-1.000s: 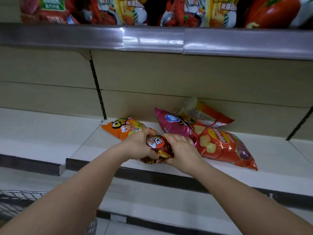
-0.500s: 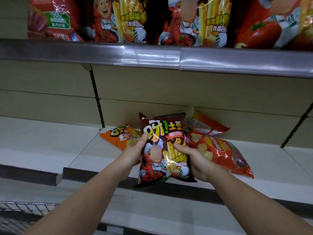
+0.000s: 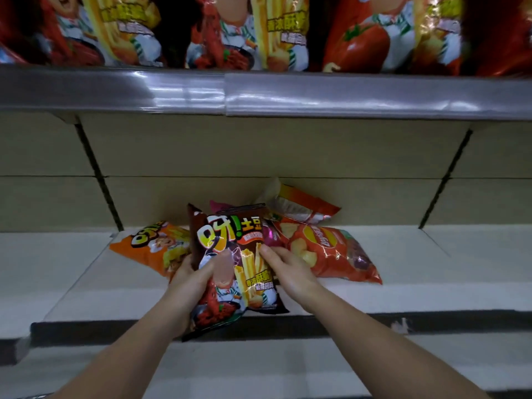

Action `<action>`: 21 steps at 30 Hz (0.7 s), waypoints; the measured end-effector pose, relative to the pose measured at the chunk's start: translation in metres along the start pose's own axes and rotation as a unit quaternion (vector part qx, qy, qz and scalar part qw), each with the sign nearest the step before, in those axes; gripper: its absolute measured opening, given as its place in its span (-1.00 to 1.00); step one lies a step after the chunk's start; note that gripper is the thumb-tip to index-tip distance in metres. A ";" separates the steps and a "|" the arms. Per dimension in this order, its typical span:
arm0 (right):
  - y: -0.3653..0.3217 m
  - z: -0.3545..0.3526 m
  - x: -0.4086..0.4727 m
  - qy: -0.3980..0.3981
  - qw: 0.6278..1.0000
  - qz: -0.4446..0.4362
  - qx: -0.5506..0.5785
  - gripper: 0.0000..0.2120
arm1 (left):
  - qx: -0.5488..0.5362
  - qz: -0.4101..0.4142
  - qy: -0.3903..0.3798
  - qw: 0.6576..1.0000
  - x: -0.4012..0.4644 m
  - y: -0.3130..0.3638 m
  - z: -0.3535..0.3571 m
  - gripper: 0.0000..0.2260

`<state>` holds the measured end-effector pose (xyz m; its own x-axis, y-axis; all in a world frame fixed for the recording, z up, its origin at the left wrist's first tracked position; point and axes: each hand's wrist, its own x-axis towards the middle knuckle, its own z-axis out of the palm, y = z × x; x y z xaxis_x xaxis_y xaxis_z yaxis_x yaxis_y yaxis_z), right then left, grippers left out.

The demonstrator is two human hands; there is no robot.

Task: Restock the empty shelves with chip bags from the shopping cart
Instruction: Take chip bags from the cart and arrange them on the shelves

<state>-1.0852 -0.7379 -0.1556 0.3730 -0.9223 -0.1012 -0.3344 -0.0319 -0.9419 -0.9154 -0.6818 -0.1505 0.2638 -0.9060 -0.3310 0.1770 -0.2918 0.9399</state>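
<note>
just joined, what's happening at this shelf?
A person is restocking chips. Both hands hold a dark brown fries-snack bag upright at the front of the white shelf: left hand grips its left edge, right hand its right side. An orange bag and a red Lay's bag lie behind.

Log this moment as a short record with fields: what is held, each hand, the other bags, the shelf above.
held: dark brown foil chip bag with fry print, its lower end over the white shelf's front edge
left hand: grips the bag's left side
right hand: fingers on its right side
beside it: orange snack bag to the left, red crisp bag to the right
above: upper shelf stocked with bags
</note>
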 end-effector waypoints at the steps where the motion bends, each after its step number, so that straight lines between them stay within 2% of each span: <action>1: 0.004 -0.004 0.001 0.054 0.998 -0.026 -0.037 -0.67 | 0.002 0.006 0.000 1.000 0.001 0.000 0.005 -0.44; 3: 0.018 -0.016 0.007 0.148 0.968 -0.069 -0.193 -0.67 | 0.000 0.023 -0.004 1.000 0.003 0.000 0.014 -0.45; 4: 0.024 -0.022 0.009 0.164 0.941 -0.072 -0.286 -0.63 | 0.002 0.031 -0.007 0.999 0.004 0.002 0.018 -0.48; 6: 0.037 -0.032 0.012 0.133 0.902 -0.053 -0.406 -0.47 | 0.027 0.049 -0.022 0.998 0.006 0.004 0.026 -0.54; 8: 0.045 -0.039 0.013 0.093 0.882 -0.030 -0.462 -0.37 | 0.064 0.066 -0.050 0.994 0.006 0.007 0.033 -0.46; 12: 0.056 -0.047 0.009 0.048 0.845 -0.019 -0.532 -0.36 | 0.097 0.051 -0.080 0.991 0.014 0.009 0.041 -0.34; 14: 0.060 -0.053 0.004 0.037 0.843 -0.024 -0.537 -0.37 | 0.106 0.041 -0.082 0.990 0.017 0.009 0.046 -0.35; 16: 0.063 -0.059 0.001 0.027 0.848 -0.038 -0.527 -0.35 | 0.118 0.045 -0.083 0.989 0.020 0.007 0.051 -0.50; 19: 0.066 -0.070 -0.002 0.020 0.885 -0.056 -0.461 -0.26 | 0.098 0.045 -0.094 0.990 0.023 0.001 0.059 -0.69; 21: 0.066 -0.078 -0.002 0.037 0.908 -0.059 -0.413 -0.28 | 0.088 0.043 -0.094 0.991 0.024 -0.002 0.065 -0.66</action>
<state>-1.1753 -0.7683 -0.1925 0.3985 -0.9165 0.0354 -0.8427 -0.3811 -0.3804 -0.9706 -0.7226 -0.1553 0.0873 -0.9659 -0.2437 -0.0101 -0.2454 0.9694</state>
